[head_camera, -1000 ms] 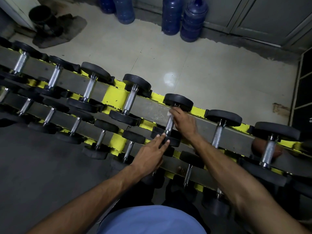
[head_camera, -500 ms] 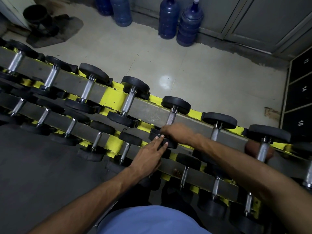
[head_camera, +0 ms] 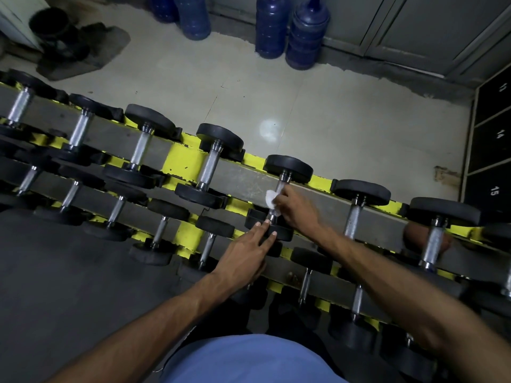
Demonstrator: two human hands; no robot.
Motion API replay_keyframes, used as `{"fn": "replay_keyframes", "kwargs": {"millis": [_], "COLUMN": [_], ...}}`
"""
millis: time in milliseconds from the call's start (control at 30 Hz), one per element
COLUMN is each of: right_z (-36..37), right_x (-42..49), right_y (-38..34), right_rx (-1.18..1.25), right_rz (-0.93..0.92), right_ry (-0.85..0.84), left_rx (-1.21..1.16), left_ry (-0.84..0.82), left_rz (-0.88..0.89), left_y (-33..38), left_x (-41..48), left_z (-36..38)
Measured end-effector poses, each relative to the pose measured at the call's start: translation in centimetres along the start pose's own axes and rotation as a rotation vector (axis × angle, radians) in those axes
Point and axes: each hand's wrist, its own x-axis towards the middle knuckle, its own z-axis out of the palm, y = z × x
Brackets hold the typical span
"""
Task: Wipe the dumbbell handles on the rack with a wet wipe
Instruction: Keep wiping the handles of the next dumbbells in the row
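A grey and yellow rack (head_camera: 243, 178) runs diagonally across the view with two rows of black dumbbells. My right hand (head_camera: 297, 210) holds a white wet wipe (head_camera: 271, 199) wrapped against the steel handle (head_camera: 282, 186) of the middle dumbbell on the top row. My left hand (head_camera: 246, 255) lies with straight fingers on that dumbbell's near black head (head_camera: 282, 233). The far head (head_camera: 289, 167) of this dumbbell is uncovered.
More dumbbells sit on both sides, such as a neighbour (head_camera: 210, 164) to the left and another (head_camera: 356, 211) to the right. Blue water jugs (head_camera: 293, 31) stand on the tiled floor behind the rack. Black numbered lockers (head_camera: 495, 145) line the right edge.
My right hand slid down the handle toward the near head, then back up to the middle with the wipe showing. My left hand stayed on the near head.
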Motion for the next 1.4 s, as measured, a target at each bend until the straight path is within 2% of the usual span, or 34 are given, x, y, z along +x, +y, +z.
{"fn": "replay_keyframes", "kwargs": {"millis": [67, 200, 333, 433, 500, 600, 700, 867, 1000, 1167, 1267, 1400], "right_z": [1.5, 2.8, 2.3, 1.7, 1.5, 1.7, 2.5, 3.5, 3.6, 2.8, 0.6, -3.5], "right_x": [-1.9, -2.7, 0.3, 4.1, 5.3, 5.6, 4.8, 0.9, -0.3, -1.8, -3.0, -4.6], "right_y": [-1.3, -2.6, -1.3, 0.5, 0.9, 1.1, 0.7, -0.5, -0.3, -1.2, -0.8, 0.4], "right_rx": [0.172, 0.562, 0.774, 1.285, 1.636, 1.890, 1.785, 1.206, 1.056, 0.925, 0.864, 0.808], "right_rz": [0.179, 0.698, 0.844, 1.071, 1.125, 1.130, 1.136, 1.018, 0.880, 0.918, 0.898, 0.880], "right_ry": [0.082, 0.168, 0.208, 0.265, 0.238, 0.184, 0.079, -0.119, -0.284, -0.142, -0.161, -0.088], "left_rx": [-0.007, -0.021, -0.003, 0.002, 0.008, 0.014, 0.010, 0.034, 0.071, 0.059, 0.035, 0.015], "left_ry": [0.003, 0.002, -0.022, -0.029, -0.034, -0.027, -0.012, -0.007, -0.032, 0.010, 0.061, 0.067], "left_rz": [0.001, 0.009, 0.015, 0.026, 0.029, 0.036, 0.050, 0.068, 0.106, 0.128, 0.146, 0.273], "left_y": [0.0, -0.1, -0.3, -0.3, -0.3, -0.3, -0.6, -1.2, -1.6, -2.0, -1.7, 0.2], "left_x": [0.0, -0.1, -0.1, -0.1, -0.1, -0.1, 0.0, 0.0, 0.3, 1.1, 2.2, 3.8], "left_z": [0.0, -0.2, -0.7, -1.0, -1.1, -1.1, -0.9, -0.6, -0.5, -1.1, -1.9, -1.6]}}
